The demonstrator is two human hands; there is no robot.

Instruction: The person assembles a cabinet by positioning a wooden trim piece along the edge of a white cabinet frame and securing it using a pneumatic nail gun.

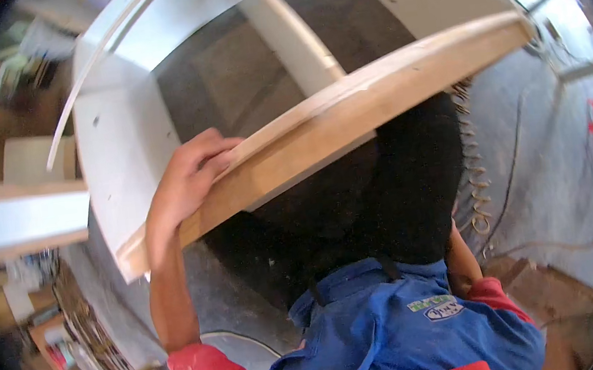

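Note:
A white cabinet carcass point(118, 128) lies in front of me, its bare wood front edge point(347, 117) slanting up from lower left to upper right. My left hand point(189, 171) is closed over this edge near its left end, fingers bent onto the inner side. Inside the carcass a white divider point(288, 43) with a pale wood edge meets the front rail. My right arm point(462, 257) hangs down beside my right thigh. Its hand is almost wholly hidden behind my dark trousers point(416, 178), so its fingers do not show.
A coiled air hose point(474, 172) hangs to the right of my legs, and a dark cable point(513, 160) runs over the grey floor. Wood offcuts point(90, 329) are heaped at the left. A white board piece point(33, 218) stands left of the carcass. Brown boards point(554, 291) lie at lower right.

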